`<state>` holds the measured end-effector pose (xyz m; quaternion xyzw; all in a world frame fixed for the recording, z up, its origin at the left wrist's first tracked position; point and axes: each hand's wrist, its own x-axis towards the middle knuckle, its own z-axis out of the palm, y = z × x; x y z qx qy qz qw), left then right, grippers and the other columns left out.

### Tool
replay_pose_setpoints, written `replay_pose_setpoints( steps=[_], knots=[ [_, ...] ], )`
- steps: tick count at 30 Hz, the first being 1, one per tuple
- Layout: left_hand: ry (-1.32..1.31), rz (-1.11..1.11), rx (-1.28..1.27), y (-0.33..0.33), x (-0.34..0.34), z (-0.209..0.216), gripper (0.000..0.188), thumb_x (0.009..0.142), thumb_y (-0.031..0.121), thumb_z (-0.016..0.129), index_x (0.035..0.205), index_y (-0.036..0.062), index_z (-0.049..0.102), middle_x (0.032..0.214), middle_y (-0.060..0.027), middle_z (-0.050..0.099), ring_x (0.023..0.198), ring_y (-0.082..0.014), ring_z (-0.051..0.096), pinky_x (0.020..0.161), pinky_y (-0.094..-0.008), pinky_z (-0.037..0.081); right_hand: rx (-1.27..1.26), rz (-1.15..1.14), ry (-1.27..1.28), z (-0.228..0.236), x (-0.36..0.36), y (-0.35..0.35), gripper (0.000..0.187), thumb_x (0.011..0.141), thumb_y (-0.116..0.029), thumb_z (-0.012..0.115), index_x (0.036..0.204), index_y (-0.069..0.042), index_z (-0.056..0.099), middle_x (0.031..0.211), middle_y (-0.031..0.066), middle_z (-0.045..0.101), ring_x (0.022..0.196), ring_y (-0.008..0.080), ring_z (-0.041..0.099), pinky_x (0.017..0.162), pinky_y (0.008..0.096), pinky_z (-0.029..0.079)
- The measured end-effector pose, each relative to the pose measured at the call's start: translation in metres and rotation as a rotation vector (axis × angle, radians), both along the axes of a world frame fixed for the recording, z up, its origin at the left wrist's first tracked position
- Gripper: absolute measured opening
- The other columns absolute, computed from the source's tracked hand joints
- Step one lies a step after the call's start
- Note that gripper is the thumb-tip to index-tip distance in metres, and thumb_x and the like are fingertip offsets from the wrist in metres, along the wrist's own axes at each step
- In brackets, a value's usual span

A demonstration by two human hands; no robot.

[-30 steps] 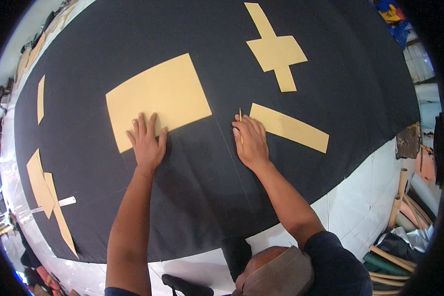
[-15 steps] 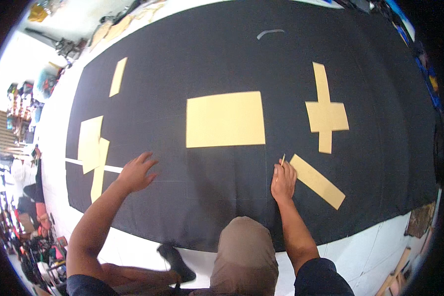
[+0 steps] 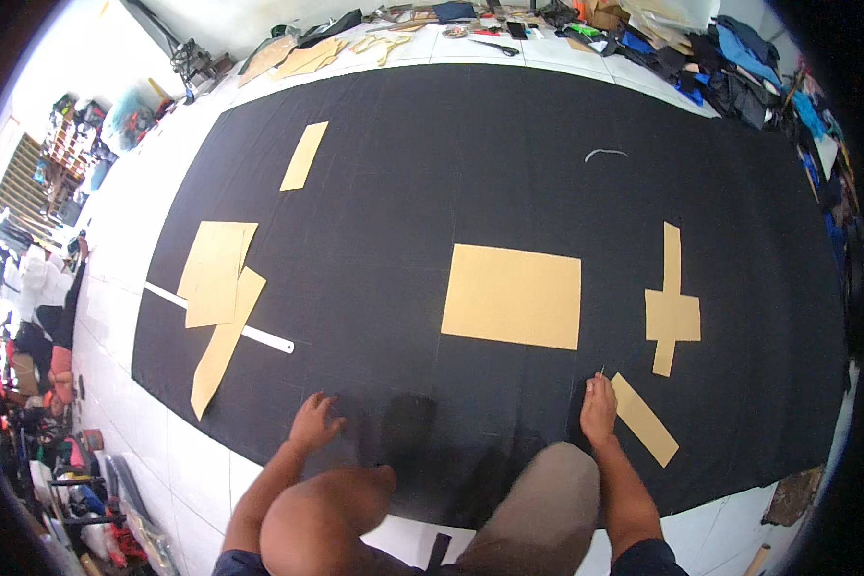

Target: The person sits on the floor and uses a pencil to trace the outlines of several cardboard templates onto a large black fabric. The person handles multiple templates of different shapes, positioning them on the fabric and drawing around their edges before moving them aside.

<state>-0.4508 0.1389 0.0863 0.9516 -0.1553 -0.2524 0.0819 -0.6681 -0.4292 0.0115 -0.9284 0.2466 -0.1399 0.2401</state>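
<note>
A large black cloth (image 3: 384, 192) lies spread on the floor in front of me. My left hand (image 3: 315, 422) is low over its near part, fingers apart and nothing in them. My right hand (image 3: 598, 411) is closed on a slim pencil-like stick (image 3: 601, 372), its tip pointing away from me. Just right of that hand lies a slanted tan card strip (image 3: 647, 422). Beyond my hands, a big tan card rectangle (image 3: 512, 297) rests flat on the cloth. A white ruler (image 3: 269, 339) sticks out from under tan card pieces (image 3: 223, 274) at the left.
A cross-like tan card arrangement (image 3: 673, 317) lies at the right, and a small card strip (image 3: 304, 156) at the far left. A thin curved pale piece (image 3: 605, 152) is on the far cloth. Scissors (image 3: 494, 46) and heaped fabrics (image 3: 739, 77) lie beyond the cloth on white tiles.
The view has shifted, now showing more of the far floor. My left hand has drawn back toward me, away from the ruler's end. My right hand still grips the stick beside the slanted strip.
</note>
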Motion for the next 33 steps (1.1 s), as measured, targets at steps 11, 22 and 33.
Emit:
replay_pose_setpoints(
  steps=[11, 22, 33],
  knots=[
    [-0.446, 0.457, -0.096, -0.047, 0.014, -0.106, 0.071, 0.096, 0.041, 0.059, 0.152, 0.0010, 0.041, 0.161, -0.0309, 0.027, 0.152, -0.0491, 0.018, 0.125, -0.0596, 0.010, -0.170, 0.396, 0.652, 0.158, 0.187, -0.034, 0.024, 0.107, -0.023, 0.048, 0.113, -0.004, 0.062, 0.112, 0.0211, 0.067, 0.110, 0.0414, 0.062, 0.094, 0.0519, 0.049],
    [-0.393, 0.371, 0.026, -0.028, 0.004, -0.130, 0.079, 0.092, 0.047, 0.058, 0.155, 0.0071, 0.035, 0.159, -0.0304, 0.029, 0.152, -0.0510, 0.018, 0.123, -0.0653, 0.013, -0.272, 0.308, 0.608, 0.270, 0.348, -0.010, 0.026, 0.107, -0.024, 0.048, 0.116, -0.004, 0.062, 0.111, 0.0203, 0.068, 0.107, 0.0421, 0.064, 0.092, 0.0527, 0.051],
    [-0.717, 0.237, 0.150, -0.010, -0.005, -0.180, 0.083, 0.096, 0.068, 0.048, 0.159, 0.0174, 0.032, 0.163, -0.0214, 0.029, 0.151, -0.0463, 0.027, 0.120, -0.0646, 0.025, -0.257, 0.268, 0.672, 0.350, 0.328, 0.001, 0.028, 0.108, -0.022, 0.048, 0.122, -0.002, 0.060, 0.122, 0.0218, 0.064, 0.116, 0.0423, 0.061, 0.099, 0.0498, 0.049]
  ],
)
